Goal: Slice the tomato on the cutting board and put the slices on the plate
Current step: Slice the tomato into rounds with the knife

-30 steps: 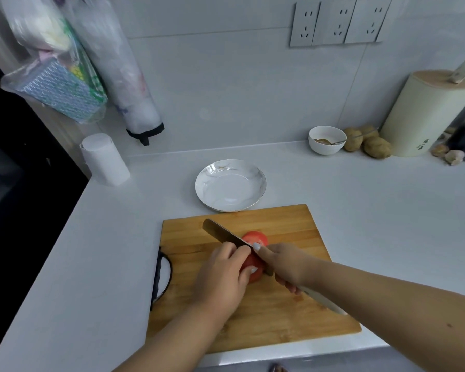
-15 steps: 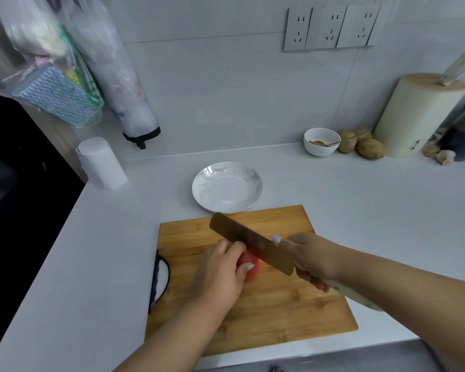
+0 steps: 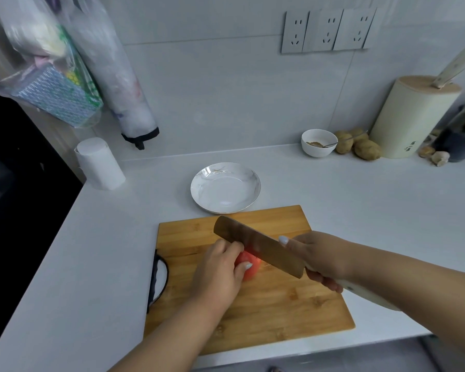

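A red tomato lies on the wooden cutting board, mostly covered by my left hand, which grips it from the left. My right hand holds a wide-bladed knife by its pale handle. The blade is raised above the tomato, tilted so its flat side faces me, and it hides the tomato's far right part. A white marbled plate stands empty just behind the board.
A white paper roll stands at the back left. At the back right are a small white bowl, potatoes and a cream knife block. Bags hang on the left wall. The counter edge runs close below the board.
The knife was down in the tomato a second ago. My right hand has lifted it up and to the right, clear of the tomato. My left hand stays on the tomato.
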Motion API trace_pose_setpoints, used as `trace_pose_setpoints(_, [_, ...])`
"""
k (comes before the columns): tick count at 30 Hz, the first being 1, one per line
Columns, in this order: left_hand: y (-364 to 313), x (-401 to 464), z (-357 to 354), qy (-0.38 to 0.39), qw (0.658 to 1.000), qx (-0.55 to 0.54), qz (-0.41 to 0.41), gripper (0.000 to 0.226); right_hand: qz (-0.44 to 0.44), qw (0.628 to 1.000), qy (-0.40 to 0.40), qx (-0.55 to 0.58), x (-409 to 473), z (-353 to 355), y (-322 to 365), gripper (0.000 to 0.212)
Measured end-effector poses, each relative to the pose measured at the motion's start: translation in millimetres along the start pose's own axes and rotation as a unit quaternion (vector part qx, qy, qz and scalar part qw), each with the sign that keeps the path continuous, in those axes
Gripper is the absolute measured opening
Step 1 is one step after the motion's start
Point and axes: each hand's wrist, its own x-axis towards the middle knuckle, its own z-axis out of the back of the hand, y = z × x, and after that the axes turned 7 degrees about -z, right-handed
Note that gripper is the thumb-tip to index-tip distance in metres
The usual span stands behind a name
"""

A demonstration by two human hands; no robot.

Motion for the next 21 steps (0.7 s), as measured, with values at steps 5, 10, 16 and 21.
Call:
trace_pose_setpoints(5, [2,0,-1,-0.001,1.0,0.005,-0.004,0.026,0.006,1.0,0.0,0.002,7,-4,12,0.062])
trace_pose_setpoints(10, [1,0,-1,-0.006,1.0,0.0,-0.012,0.026,0.021,1.0,0.004,-0.02,18,-15,31,0.057])
trace_pose_setpoints(16, [0,-1,-1,-0.011,1.0,-0.002,-0.015,0.026,0.023,0.999,0.007,-0.024,27,-16,34,0.055])
trace_pose_setpoints(21, [1,-1,-1,-0.011,1.0,0.003,-0.016,0.024,-0.011,0.999,0.01,-0.038,24,-10,10,0.059])
